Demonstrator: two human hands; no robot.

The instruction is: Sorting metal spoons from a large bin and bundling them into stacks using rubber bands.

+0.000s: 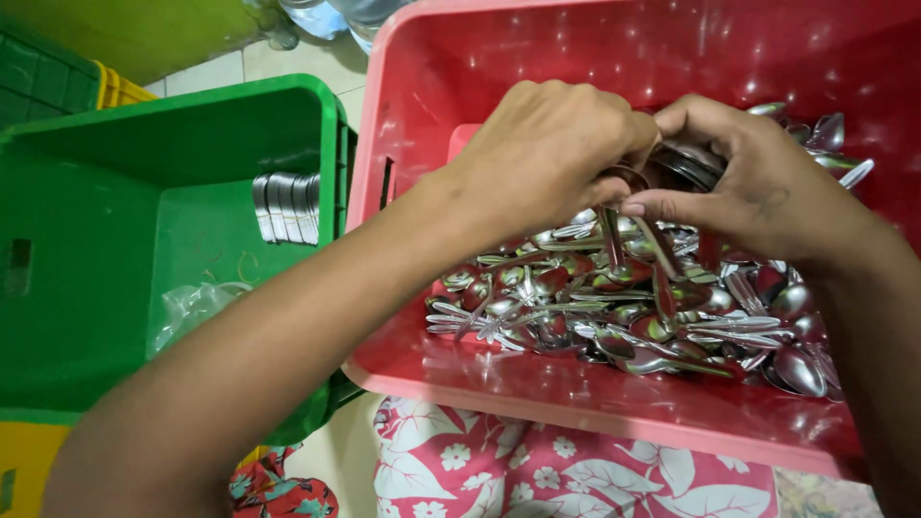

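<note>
I see both my left hand [542,158] and right hand [758,182] clenched around a bunch of steel spoons [672,163] above the cutlery heap [614,307] in the red tub [537,384].

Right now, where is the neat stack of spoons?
The stack of spoons lies in the green crate, against its right wall, left of the red crate.

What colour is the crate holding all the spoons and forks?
Pinkish red crate, seen clearly in the head view.
</note>
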